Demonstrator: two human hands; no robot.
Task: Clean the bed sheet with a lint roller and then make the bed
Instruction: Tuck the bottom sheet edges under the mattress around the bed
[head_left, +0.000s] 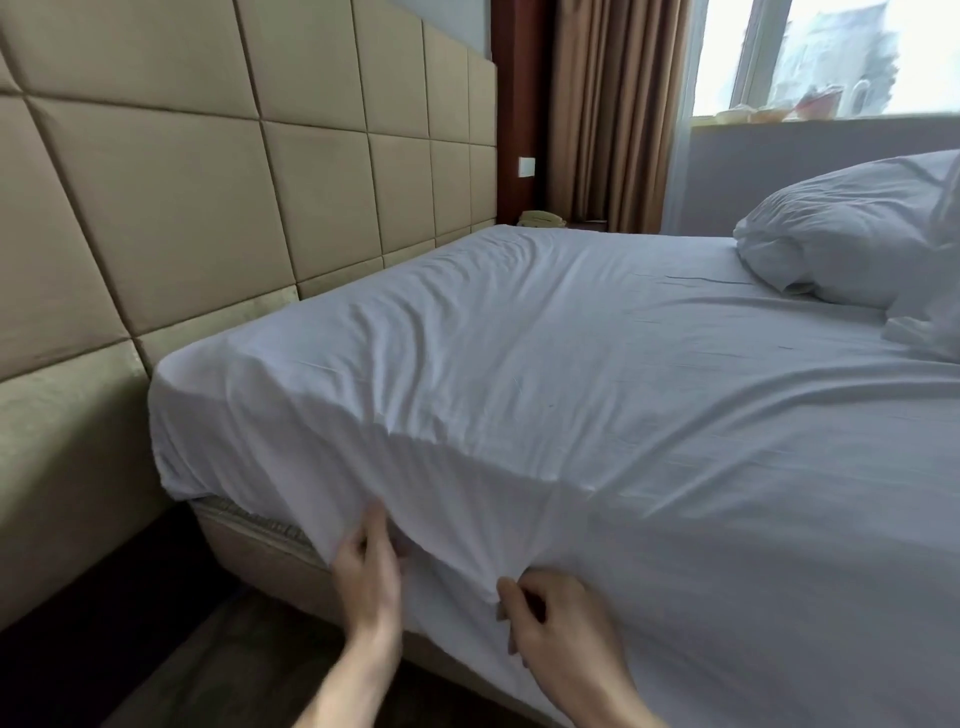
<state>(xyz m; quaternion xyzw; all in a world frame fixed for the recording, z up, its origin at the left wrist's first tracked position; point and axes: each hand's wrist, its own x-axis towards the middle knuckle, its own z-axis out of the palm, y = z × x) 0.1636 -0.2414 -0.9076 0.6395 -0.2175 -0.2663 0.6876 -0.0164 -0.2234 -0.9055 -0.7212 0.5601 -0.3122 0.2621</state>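
The white bed sheet (545, 364) lay spread over the top of the bed, creased in long wrinkles. It ran from the head edge against the padded headboard (182, 182) down over the near side edge, where it hung as a loose fold. At the near head corner the sheet stopped short, and a strip of the mattress (244, 517) and the beige bed base (260, 561) showed below it.

Both hands were at that hanging fold on the near side edge. The left hand (366, 569) stood upright against the cloth close to the head corner, with its fingers long and nearly straight and the thumb set apart. The hand was blurred, so it could not be told whether the thumb nipped the hem. The right hand (558, 623) was just beside it, further from the head corner. Its fingers (511, 592) were curled in and pinching a gather of the sheet.

Two white pillows (841, 239) were piled toward the far side edge, well apart from the hands.

Beyond the far head corner a pale telephone (543, 219) sat low beside the bed, with a white switch plate (527, 167) on the wall above it. Brown curtains (608, 104) hung next to a bright window (831, 52).
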